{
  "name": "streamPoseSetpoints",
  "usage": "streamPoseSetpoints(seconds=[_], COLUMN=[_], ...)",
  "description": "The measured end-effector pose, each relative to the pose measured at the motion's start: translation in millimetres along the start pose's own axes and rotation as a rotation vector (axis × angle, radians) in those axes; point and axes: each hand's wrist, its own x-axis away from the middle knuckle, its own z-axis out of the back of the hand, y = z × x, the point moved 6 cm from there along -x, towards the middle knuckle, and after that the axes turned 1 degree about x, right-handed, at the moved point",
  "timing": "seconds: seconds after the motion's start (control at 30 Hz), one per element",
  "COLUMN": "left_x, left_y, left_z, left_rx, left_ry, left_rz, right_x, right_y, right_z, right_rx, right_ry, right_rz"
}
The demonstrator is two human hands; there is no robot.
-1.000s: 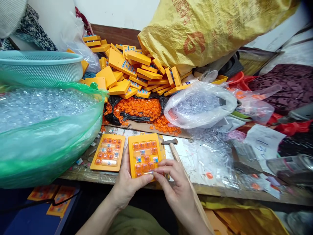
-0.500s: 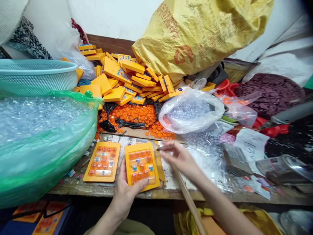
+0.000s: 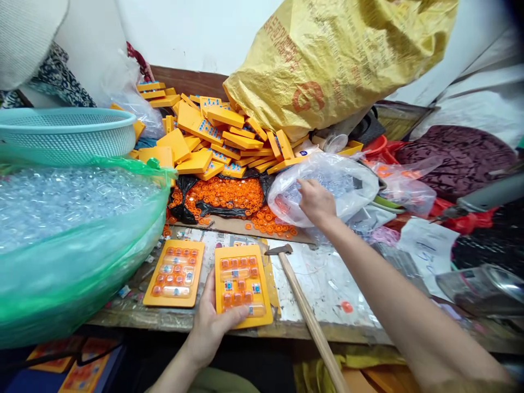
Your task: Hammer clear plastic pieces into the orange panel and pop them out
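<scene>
A person's left hand grasps an orange panel to the left of a wooden-handled hammer, its thumb pressed on the lower face and its other fingers wrapped round the left edge. Clear caps, orange rings and small blue-marked parts line the panel's face. The right hand reaches past the hammer's head with fingers curled over the mouth of a white plastic bag of clear pieces; whether that grip has closed on a piece cannot be told.

The hammer lies across the desk, its metal head pointing left and its handle jutting past the near edge. A second panel, similarly filled, lies flat farther left of the hammer, apart from the first. Beyond the hammer and to its left, orange rings fill a black bag and spill onto cardboard, below a heap of yellow-orange cases and a yellow sack. Well left of the hammer sit a green plastic bag of clear pieces and a light-blue basket; to its right lie a handwritten sheet and a clear container.
</scene>
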Motion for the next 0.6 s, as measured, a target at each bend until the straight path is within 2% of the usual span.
streamPoseSetpoints(seconds=[0.1, 0.23, 0.33, 0.4, 0.47, 0.6], left_x=[-0.7, -1.8, -2.2, -2.0, -1.4, 1.2], left_y=[-0.3, -1.9, -4.0, -5.3, -5.8, -4.0], left_z=[-0.1, 1.7, 1.8, 2.0, 2.7, 1.5], left_rx=[0.045, 0.044, 0.022, 0.006, -0.025, -0.087], left_ry=[-0.013, -0.013, -0.028, -0.029, -0.014, 0.000], left_rz=[0.014, 0.017, 0.020, 0.018, 0.009, -0.021], right_x=[51.7, 143.7, 192.5, 208.1, 213.6, 213.7], right_y=[-10.8, -33.7, -44.5, -46.9, -47.6, -46.6], right_z=[11.2, -1.8, -12.8, -17.4, -21.9, -31.7], right_rx=[-0.223, -0.504, -0.705, -0.818, -0.831, -0.753], right_ry=[0.009, -0.154, -0.111, -0.032, -0.010, -0.180], right_rz=[0.004, 0.031, -0.016, -0.059, -0.084, -0.112])
